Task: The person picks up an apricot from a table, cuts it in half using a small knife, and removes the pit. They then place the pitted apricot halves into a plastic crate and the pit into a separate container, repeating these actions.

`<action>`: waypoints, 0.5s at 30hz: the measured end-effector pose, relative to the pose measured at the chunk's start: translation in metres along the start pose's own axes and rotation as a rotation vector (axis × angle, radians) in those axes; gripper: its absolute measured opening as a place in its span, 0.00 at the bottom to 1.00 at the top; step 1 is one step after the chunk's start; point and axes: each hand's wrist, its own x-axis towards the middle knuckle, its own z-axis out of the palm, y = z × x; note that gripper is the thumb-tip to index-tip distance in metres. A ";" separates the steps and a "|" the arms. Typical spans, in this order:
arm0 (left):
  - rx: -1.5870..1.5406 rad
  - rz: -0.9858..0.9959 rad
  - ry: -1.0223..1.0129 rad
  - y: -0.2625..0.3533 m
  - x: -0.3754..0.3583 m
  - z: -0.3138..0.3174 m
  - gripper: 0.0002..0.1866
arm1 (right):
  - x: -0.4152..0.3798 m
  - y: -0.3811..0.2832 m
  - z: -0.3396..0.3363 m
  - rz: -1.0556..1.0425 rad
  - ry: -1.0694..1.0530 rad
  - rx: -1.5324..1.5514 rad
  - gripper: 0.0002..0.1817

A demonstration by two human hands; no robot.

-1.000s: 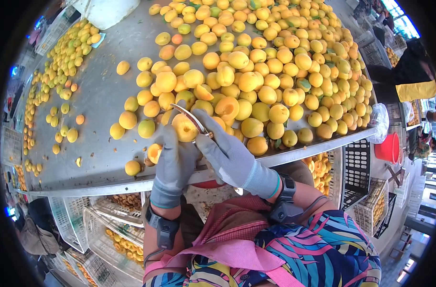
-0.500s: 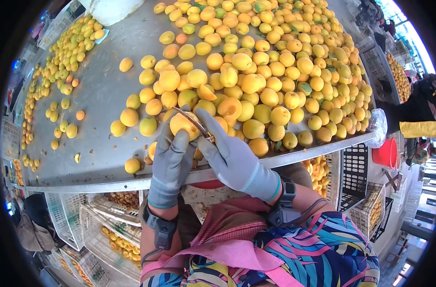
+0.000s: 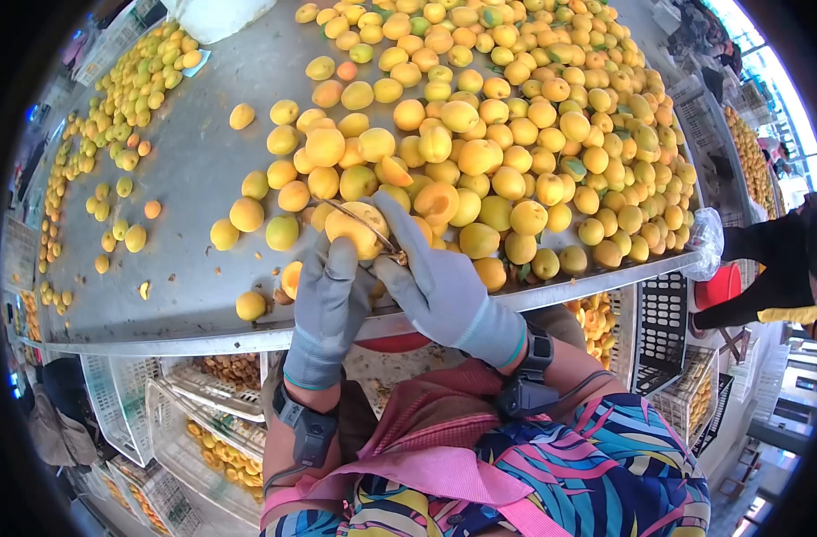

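Observation:
My left hand (image 3: pixel 330 291), in a grey glove, holds a yellow apricot (image 3: pixel 356 231) above the near edge of the metal table (image 3: pixel 189 336). My gloved right hand (image 3: pixel 435 286) grips a thin curved metal tool (image 3: pixel 363 222), whose blade lies across the apricot. Just right of the apricot lies a halved apricot (image 3: pixel 437 203) with its cut face up. Whole apricots (image 3: pixel 525 116) are heaped beyond my hands and to the right. A single apricot (image 3: pixel 250 306) sits near the table edge, left of my left hand.
Greener apricots (image 3: pixel 126 98) spread along the table's left side. Below the edge stand white crates (image 3: pixel 122 403) with apricot pieces and a black crate (image 3: pixel 663 327). A red bucket (image 3: pixel 720 286) is at the right, beside a person in dark clothes (image 3: pixel 766 259). A plastic bag (image 3: pixel 708 242) hangs at the corner.
The apricot in my left hand has turned slightly, and more of its face shows under the tool. At the right, the person's dark-clothed limb has moved lower in view.

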 end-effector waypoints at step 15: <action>0.168 0.026 -0.007 0.004 0.000 -0.013 0.31 | 0.002 0.004 0.006 -0.077 0.044 -0.007 0.35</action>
